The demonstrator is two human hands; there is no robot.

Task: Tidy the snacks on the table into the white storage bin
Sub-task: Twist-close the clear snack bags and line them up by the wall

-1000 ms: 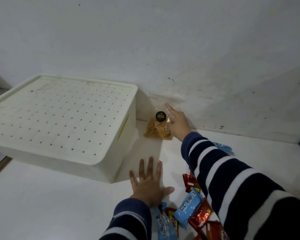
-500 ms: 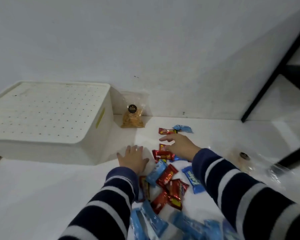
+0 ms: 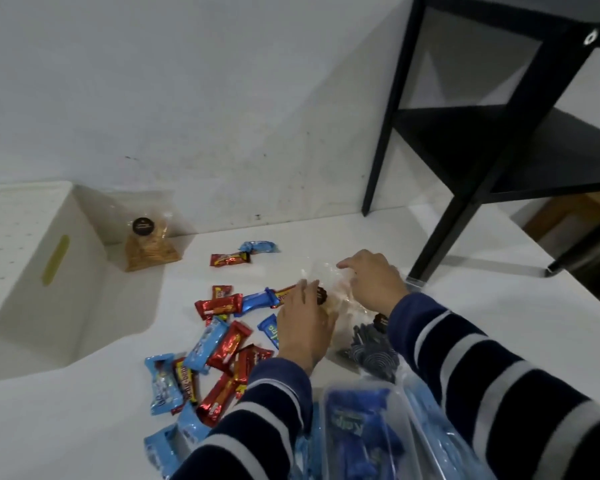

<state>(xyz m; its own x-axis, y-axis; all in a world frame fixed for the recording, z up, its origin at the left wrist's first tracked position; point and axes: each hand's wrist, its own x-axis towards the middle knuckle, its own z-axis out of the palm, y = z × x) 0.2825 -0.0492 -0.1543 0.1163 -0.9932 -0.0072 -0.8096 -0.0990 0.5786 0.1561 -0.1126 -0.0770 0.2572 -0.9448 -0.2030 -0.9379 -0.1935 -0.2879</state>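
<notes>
The white storage bin [image 3: 32, 271], with a dotted top and a yellow label on its side, stands at the left. A clear bag of golden snacks [image 3: 149, 249] leans against the wall beside it. Several red and blue wrapped bars [image 3: 222, 344] lie scattered mid-table. My left hand [image 3: 303, 329] and my right hand [image 3: 374, 285] both grasp a clear snack bag [image 3: 329, 284] with a dark round sticker; its pale contents are blurred. A bag of dark spiral snacks [image 3: 373, 349] lies just below my right wrist.
Blue packs in clear wrap [image 3: 361, 431] lie at the near edge between my striped sleeves. A black shelf frame [image 3: 465, 168] stands on the table at the right, one leg close behind my right hand. The white wall runs along the back.
The view has swung right, away from the bin. My right hand left the golden snack bag and moved to the clear bag. My left hand rose from the table onto that bag.
</notes>
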